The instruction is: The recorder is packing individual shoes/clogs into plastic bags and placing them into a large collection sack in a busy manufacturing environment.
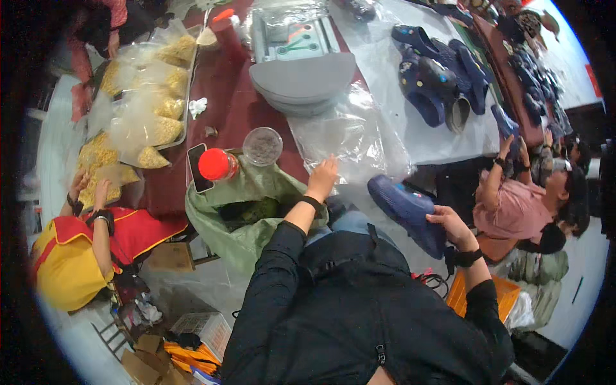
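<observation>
My right hand [452,226] is closed around one end of a navy blue foam clog [410,208], held off the table's front edge at right of centre. My left hand [323,178] reaches to the near edge of the table. Its fingers are stretched out, and the fingertips touch clear plastic bags [346,138] lying flat there. Several more navy clogs [443,77] are heaped on the white-covered part of the table, farther back on the right.
A green woven sack [221,240] hangs open left of my left arm. Nearby are a red-lidded jar [215,165], a phone [199,168] and a clear round tub [262,146]. Behind stands a grey machine [301,80]. People work on both sides; bags of yellow pieces [157,131] fill the left.
</observation>
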Tool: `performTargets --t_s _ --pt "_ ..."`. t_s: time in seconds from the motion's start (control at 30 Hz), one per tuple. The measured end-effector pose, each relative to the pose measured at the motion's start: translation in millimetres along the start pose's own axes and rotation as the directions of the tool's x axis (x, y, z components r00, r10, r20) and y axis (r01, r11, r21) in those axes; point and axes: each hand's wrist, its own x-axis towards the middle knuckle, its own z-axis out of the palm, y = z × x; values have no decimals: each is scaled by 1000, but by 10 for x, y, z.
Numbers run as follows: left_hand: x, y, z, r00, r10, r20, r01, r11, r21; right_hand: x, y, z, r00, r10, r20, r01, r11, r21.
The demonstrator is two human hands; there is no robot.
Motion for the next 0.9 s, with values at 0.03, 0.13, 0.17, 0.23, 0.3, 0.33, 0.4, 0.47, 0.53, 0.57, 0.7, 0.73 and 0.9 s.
performTargets --t_s 0.03,0.13,0.17,0.23,0.3,0.33,0.4,0.47,0.53,0.57,0.7,0.73,0.9 --pt "7 10 -41 1000 -22 17 23 999 -45 -55 89 11 999 32 -17 -33 999 -39" --pt "-61 -62 -46 995 -91 50 97 988 -123 -153 134 300 998 57 -2 -57 997 43" --pt "-64 -82 -33 991 -136 -10 130 961 -245 -144 196 319 998 44 42 -47 997 67" --pt "-49 -99 0 981 -186 -62 151 920 -363 -115 242 359 998 41 45 -43 997 59" --pt "36 -75 -75 911 -397 109 353 615 -705 -49 283 383 999 40 31 -41 999 35" --pt "44 -58 -120 913 -393 110 350 617 -704 -8 312 399 999 38 29 -39 998 39" --pt "40 -7 -244 936 -338 93 310 676 -669 80 320 443 1000 15 18 -17 994 107" --pt "29 131 -450 952 -272 140 304 785 -540 89 219 490 999 25 23 -28 990 139" --pt "-38 280 -598 994 -88 57 102 946 -309 69 148 495 999 34 36 -39 986 164" --pt "-100 307 -601 994 -95 52 106 947 -303 72 123 498 999 32 38 -39 984 175" --pt "-279 347 -461 982 81 173 -44 978 -205 41 26 461 996 70 53 -78 982 170" --pt "-299 328 -403 977 93 191 -77 993 -93 63 48 430 996 68 57 -77 983 167" --pt "-304 337 -108 994 -88 69 107 932 -347 125 170 314 992 97 85 -108 985 132"
